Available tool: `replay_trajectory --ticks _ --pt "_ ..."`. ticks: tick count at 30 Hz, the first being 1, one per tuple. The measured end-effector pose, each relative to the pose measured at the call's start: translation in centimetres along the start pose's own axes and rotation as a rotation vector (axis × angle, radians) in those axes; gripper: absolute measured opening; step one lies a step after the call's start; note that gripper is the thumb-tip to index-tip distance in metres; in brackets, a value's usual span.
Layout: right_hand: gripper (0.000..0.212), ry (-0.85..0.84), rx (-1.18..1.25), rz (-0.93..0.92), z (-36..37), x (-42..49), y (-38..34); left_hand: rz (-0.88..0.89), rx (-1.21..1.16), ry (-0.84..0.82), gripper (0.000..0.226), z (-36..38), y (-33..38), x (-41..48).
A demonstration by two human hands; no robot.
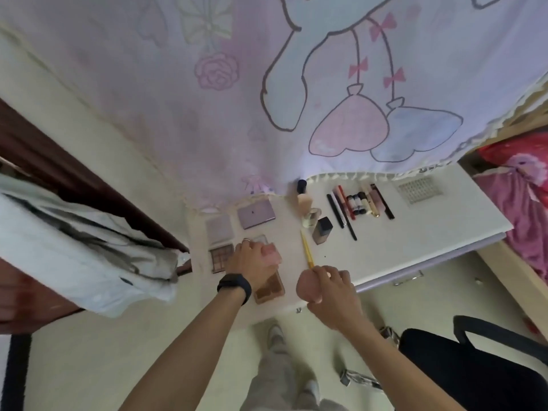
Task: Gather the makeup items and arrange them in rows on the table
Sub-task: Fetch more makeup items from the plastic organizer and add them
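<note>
The left hand [252, 258], gripping a pink case [272, 254], should square it with the palettes [219, 229] just ahead (right hand [330, 290] clutches a puff [307, 289]).

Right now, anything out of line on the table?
The yellow pencil lies alone and slanted near the front edge, apart from the neat row of pens and tubes further back. Its near end reaches the right hand.

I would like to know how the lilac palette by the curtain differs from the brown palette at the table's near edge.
The lilac palette looks closed, plain-lidded; the brown palette shows its pans. The lilac palette lies uncovered; the left wrist partly hides the brown palette. Both lie flat on the table.
</note>
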State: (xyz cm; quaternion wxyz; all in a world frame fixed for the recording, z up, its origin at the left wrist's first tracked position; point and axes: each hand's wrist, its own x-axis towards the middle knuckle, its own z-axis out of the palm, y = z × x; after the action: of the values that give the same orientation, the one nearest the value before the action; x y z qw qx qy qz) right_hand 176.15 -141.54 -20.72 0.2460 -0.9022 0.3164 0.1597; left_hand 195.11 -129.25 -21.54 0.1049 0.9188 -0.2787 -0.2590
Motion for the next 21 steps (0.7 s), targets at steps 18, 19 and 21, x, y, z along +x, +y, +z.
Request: replay_trajectory --ticks 18,19,21 --pt "0.080 -0.091 -0.234 -0.130 2.7 7.8 -1.0 0.189 0.300 -0.002 0.063 3.2 0.8 10.7" --pt "0.080 -0.084 -0.237 -0.135 2.8 7.7 -0.9 0.188 0.298 0.005 0.063 3.3 0.8 10.8" --pt "0.081 -0.073 -0.232 -0.136 3.1 7.3 -0.9 0.191 0.309 0.018 0.063 3.5 1.0 10.9"
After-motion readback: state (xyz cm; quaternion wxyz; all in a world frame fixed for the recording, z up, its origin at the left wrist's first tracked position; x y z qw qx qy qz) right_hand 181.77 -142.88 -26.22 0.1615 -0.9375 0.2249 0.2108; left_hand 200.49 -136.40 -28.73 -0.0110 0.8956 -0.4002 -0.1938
